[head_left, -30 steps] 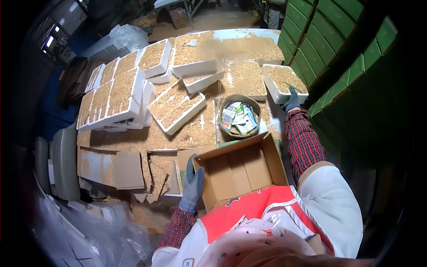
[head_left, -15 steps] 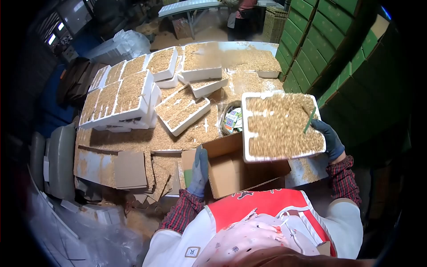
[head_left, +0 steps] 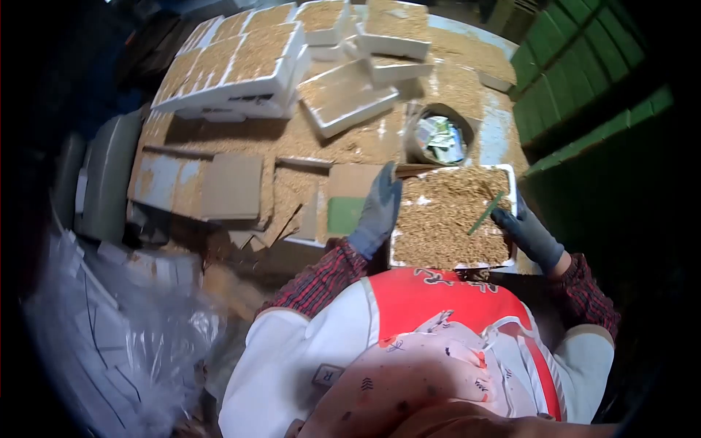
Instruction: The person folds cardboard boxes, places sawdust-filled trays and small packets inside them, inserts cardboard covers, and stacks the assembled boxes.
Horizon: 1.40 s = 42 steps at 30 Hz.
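A white foam tray (head_left: 453,219) heaped with tan, husk-like flakes is level in front of my chest, over the opening of a cardboard box (head_left: 349,179). It hides most of the box. My right hand (head_left: 531,232), in a blue-grey glove, grips the tray's right rim, thumb on top. A thin green strip (head_left: 485,213) slants over the flakes beside that thumb. On the other side, my gloved left hand (head_left: 376,210) holds the box's left edge, close to the tray's left side. The box's flap, with a green patch (head_left: 345,214), spreads out left of that hand.
Filled foam trays (head_left: 263,55) are stacked at the back left. A tilted tray (head_left: 343,98) lies mid-table near a round container (head_left: 442,139) of printed packets. Flat cardboard (head_left: 232,186) sits at left. Green boxes (head_left: 584,66) tower at right; plastic sheeting (head_left: 146,336) lies lower left.
My right hand has brought the tray left and down, from above the box's right side to over its opening. My left hand stays on the box edge. The camera view has tilted downward.
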{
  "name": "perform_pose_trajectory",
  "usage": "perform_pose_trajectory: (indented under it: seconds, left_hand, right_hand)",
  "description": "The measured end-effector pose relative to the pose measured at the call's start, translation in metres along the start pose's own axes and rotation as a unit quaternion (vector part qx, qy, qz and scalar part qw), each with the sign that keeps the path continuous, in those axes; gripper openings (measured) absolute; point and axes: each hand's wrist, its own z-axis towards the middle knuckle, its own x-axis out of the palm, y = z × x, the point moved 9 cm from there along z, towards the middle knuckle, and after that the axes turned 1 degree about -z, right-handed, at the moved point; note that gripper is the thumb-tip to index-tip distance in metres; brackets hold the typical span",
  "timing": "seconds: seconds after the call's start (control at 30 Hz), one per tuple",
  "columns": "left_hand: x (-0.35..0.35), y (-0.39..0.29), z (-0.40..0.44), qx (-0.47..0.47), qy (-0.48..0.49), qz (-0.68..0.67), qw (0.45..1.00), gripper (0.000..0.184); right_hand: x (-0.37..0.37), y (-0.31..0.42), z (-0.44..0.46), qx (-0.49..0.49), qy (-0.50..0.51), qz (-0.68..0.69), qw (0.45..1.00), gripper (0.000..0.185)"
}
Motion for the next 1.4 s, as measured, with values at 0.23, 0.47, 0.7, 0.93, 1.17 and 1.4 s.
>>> perform_pose_trajectory:
  seconds: [0.23, 0.47, 0.7, 0.93, 1.17, 1.4]
  left_hand:
    - [-0.081, -0.024, 0.011, -0.003, -0.03, 0.164, 0.986, 0.055]
    - [-0.368, 0.095, 0.022, -0.405, -0.131, 0.619, 0.66, 0.108]
    - [-0.38, 0.106, 0.027, -0.287, -0.171, 0.613, 0.716, 0.054]
    - [-0.358, 0.062, -0.002, -0.099, -0.286, 0.404, 0.863, 0.028]
    - [-0.389, 0.072, -0.008, -0.052, -0.346, 0.273, 0.896, 0.032]
    - [-0.224, -0.15, -0.014, 0.311, -0.291, 0.326, 0.844, 0.021]
  right_hand:
    - [0.042, -0.027, 0.051, -0.031, -0.005, -0.604, 0.796, 0.068]
    - [0.063, 0.091, 0.074, 0.094, 0.199, -0.3, 0.928, 0.027]
    - [0.063, 0.036, 0.319, -0.129, 0.085, -0.451, 0.879, 0.055]
    - [0.045, 0.023, 0.346, -0.096, 0.013, -0.36, 0.928, 0.018]
    - [0.008, 0.021, 0.303, -0.087, -0.003, -0.081, 0.993, 0.031]
    - [-0.041, 0.09, 0.16, -0.248, -0.088, -0.083, 0.961, 0.029]
